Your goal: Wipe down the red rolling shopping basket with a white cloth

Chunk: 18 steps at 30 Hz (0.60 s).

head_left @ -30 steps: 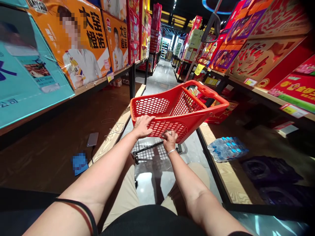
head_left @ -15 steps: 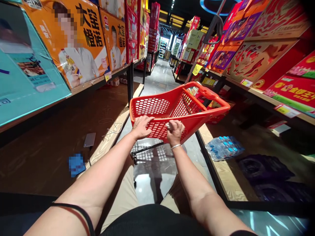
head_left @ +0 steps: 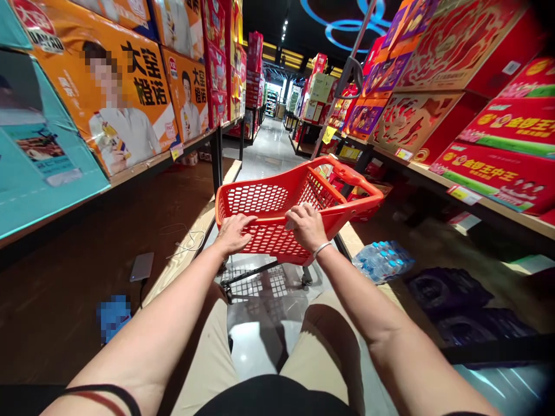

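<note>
A red plastic shopping cart (head_left: 269, 229) with honeycomb-like holes in its walls stands sideways across the aisle in front of me. My left hand (head_left: 235, 234) is closed over the near rim, toward the cart's left end, thumb on the outer side. Farther right along the same rim sits my right hand (head_left: 307, 225), its fingers curled over the edge. A small whitish crumpled scrap shows under those fingers; its kind is unclear. The cart's handle (head_left: 362, 188) points right, and a red divider flap (head_left: 318, 188) stands inside the basket.
Shelves line both sides, with orange drink cartons (head_left: 113, 110) on the left and red gift boxes (head_left: 485, 173) on the right. Shrink-wrapped water bottles (head_left: 384, 261) lie low at right. A white device (head_left: 142, 267) with a cord lies low at left. The tiled aisle (head_left: 269, 136) runs ahead.
My right hand has shifted up from the cart's near wall onto its rim. My left hand stays on the rim. The view has tilted up slightly, and the cart sits farther left in it.
</note>
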{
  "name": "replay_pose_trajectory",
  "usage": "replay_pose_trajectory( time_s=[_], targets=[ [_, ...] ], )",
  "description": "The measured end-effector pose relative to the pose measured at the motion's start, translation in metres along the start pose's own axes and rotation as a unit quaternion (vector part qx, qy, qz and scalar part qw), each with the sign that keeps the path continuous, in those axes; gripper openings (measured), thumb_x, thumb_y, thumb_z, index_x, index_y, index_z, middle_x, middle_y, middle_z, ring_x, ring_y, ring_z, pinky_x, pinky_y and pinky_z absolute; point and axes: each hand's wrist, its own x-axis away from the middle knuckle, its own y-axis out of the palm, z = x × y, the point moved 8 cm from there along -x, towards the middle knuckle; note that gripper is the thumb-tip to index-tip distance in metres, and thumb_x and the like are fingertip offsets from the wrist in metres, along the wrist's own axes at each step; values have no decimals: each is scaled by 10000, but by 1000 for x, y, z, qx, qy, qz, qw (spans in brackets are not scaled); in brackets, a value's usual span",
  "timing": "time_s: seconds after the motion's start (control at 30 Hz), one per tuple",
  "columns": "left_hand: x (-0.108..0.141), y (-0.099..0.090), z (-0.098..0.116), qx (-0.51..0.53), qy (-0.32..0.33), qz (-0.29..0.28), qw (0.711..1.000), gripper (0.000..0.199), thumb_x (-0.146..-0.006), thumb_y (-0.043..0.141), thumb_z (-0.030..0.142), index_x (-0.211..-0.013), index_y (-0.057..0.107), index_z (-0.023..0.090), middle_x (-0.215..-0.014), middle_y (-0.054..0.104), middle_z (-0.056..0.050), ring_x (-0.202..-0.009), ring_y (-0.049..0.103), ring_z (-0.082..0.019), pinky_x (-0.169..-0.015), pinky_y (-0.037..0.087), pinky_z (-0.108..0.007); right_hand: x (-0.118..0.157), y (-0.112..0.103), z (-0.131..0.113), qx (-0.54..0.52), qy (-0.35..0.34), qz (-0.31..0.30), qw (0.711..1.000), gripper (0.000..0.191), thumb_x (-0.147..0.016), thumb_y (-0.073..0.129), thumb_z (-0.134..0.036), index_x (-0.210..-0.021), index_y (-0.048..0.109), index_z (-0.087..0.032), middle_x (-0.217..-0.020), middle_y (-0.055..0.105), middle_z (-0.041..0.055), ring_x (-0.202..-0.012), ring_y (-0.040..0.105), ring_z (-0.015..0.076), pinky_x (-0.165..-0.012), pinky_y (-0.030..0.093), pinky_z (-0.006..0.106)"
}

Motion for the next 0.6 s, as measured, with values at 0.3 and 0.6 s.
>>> replay_pose_trajectory(
  time_s=[0.3,0.6],
  targets=[
    [-6,-4,-3,-1,-28,30,999,436,-849,514,359,-1253,628,244,-1160,663,-83,-1133,582,-299,-1010,400,-482,20,-85,181,66,208,-49,975,256,-746,697,-279,-997,714,-233,-1125,666,74,-993,500,258,-804,409,357],
    [-32,11,41,-20,2,-14,1000,637,-811,537,285,-1445,494,244,-1334,609,-103,-1232,540,-313,-1085,326,-495,-9,-12,48,-71,56,-43,995,269,-810,672,-220,-1077,706,-235,-1136,662,59,-1019,491,236,-901,407,351]
  ],
)
